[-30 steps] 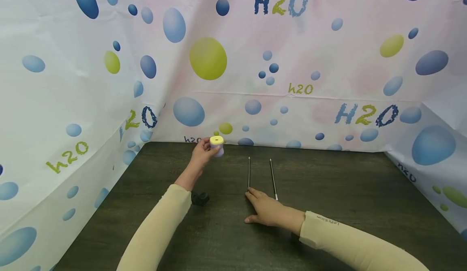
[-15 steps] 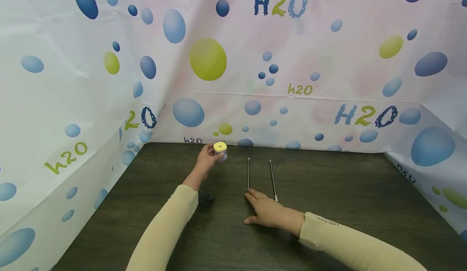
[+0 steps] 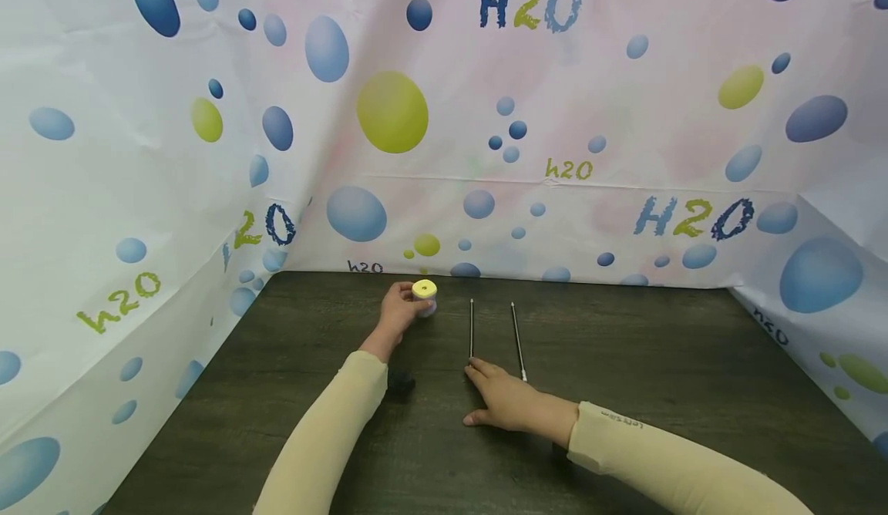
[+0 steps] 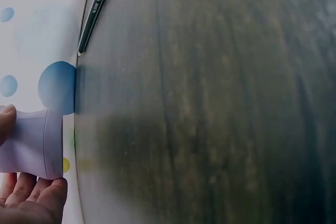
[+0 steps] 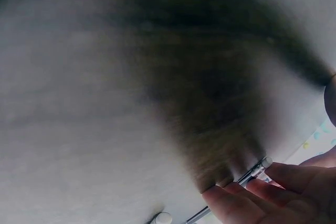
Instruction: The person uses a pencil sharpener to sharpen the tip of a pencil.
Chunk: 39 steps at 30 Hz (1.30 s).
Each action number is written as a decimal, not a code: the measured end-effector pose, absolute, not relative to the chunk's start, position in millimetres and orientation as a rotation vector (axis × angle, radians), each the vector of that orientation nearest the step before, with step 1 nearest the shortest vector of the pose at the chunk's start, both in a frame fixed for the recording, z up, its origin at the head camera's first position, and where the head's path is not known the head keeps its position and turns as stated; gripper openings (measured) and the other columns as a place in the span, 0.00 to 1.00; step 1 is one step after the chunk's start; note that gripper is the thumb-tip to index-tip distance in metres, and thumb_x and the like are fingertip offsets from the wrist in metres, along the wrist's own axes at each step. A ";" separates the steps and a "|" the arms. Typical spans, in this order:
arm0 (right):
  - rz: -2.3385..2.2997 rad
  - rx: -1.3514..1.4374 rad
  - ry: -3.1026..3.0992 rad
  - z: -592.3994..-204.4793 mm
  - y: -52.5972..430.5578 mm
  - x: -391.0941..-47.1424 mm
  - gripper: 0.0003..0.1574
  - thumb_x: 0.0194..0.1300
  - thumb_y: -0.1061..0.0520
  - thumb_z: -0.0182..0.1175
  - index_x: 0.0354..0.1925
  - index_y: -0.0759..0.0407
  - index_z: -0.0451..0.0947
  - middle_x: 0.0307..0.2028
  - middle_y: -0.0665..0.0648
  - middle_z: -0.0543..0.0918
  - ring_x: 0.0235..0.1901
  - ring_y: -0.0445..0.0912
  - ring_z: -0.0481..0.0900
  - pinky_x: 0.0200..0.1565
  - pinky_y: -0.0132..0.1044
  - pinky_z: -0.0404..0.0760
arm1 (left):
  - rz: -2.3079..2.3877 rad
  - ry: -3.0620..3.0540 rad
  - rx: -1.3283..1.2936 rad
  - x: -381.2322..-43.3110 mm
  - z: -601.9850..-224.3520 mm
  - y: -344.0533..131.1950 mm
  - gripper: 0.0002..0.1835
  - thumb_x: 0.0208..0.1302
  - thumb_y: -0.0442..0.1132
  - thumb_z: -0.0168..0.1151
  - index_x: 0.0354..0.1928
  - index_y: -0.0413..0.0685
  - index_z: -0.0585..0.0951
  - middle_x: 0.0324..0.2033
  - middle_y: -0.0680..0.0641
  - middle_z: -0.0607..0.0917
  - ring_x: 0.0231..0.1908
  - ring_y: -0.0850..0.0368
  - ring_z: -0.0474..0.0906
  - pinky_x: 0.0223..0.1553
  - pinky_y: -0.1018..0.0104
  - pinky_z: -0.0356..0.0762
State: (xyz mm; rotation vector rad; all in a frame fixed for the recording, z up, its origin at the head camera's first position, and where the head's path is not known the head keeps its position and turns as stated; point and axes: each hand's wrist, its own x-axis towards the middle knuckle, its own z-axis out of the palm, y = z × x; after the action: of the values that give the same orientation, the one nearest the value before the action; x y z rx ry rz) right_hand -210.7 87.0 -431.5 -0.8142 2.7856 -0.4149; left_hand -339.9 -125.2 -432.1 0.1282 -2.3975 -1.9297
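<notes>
My left hand holds a small pencil sharpener with a yellow top and a lavender body, near the table's back edge. A hole shows in the yellow top. In the left wrist view, thumb and fingers grip the lavender body from opposite sides. My right hand rests with straight fingers at the near end of the left pencil. That pencil's capped end lies by the fingertips in the right wrist view. A second pencil lies to its right, slightly slanted.
The dark wooden table is bounded at the back and sides by a white sheet printed with blue and green dots and H2O lettering. A dark device shows under the left wrist.
My left hand has moved slightly right and down toward the table with the pencil sharpener. The right hand and both pencils have stayed in place.
</notes>
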 end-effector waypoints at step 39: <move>-0.415 -0.811 2.788 -433.4 85.9 -211.9 0.53 0.63 0.43 0.71 0.73 0.70 0.63 0.77 0.70 0.62 0.75 0.64 0.64 0.72 0.56 0.69 | -1.924 -2.476 0.213 -341.1 -442.2 -123.2 0.37 0.64 0.31 0.66 0.72 0.34 0.61 0.67 0.29 0.71 0.67 0.34 0.71 0.70 0.44 0.70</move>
State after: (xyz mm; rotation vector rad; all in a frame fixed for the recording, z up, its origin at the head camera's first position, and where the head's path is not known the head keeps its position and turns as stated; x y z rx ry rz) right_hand -211.9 85.9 -433.4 -0.8110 2.7883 -0.4151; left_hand -341.1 -123.2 -442.2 0.2133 -2.4756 -1.9235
